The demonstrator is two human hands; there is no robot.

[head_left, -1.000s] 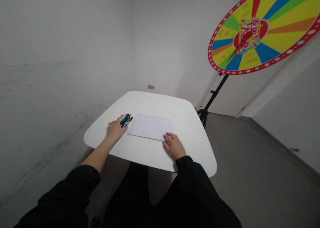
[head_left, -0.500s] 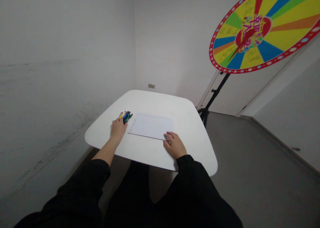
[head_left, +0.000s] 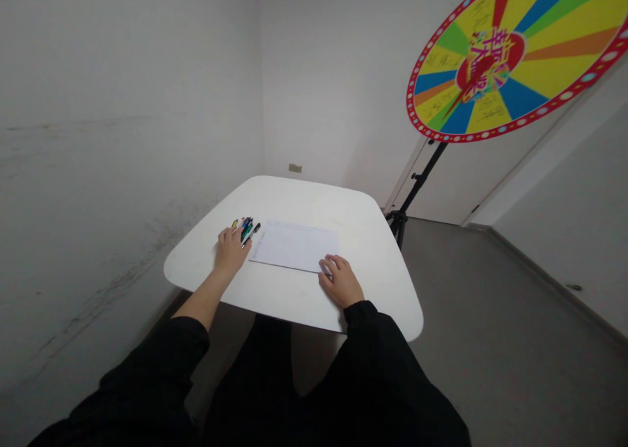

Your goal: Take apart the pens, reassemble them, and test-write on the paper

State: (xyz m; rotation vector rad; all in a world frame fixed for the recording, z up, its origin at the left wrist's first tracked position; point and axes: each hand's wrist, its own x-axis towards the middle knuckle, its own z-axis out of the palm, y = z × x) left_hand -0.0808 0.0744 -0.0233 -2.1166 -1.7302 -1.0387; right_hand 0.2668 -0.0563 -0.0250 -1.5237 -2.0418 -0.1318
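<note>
- Head view: a white tabletop (head_left: 294, 296) with rounded corners is seen from above and behind the person's two hands, set close to a corner of a pale-walled room.
- Left hand (head_left: 230, 249): laid palm down near the left edge of the tabletop, its fingers (head_left: 240, 227) spread loosely over a small bundle of pens (head_left: 248, 228). The pens are touched and partly covered; no closed grasp around any one of them can be made out.
- Pens: several slim barrels in yellow, blue, green and black, lying side by side and pointing toward the far edge, just beside the left margin of the sheet.
- Sheet of paper (head_left: 294, 245): a white rectangle lying flat in the middle of the tabletop, long side toward the person. It appears blank apart from faint marks along its left margin, too small to read.
- Right hand (head_left: 341, 281): rested on the tabletop at the near right corner of the sheet, fingers lightly curled and pressing that corner down; nothing is held.
- Stage, as judged: no pen is lifted and no fresh writing is evident, so the work appears to be at its outset.
- Background: a multicoloured prize wheel (head_left: 505, 61) on a black tripod stand (head_left: 415, 192), beyond the far right corner.
</note>
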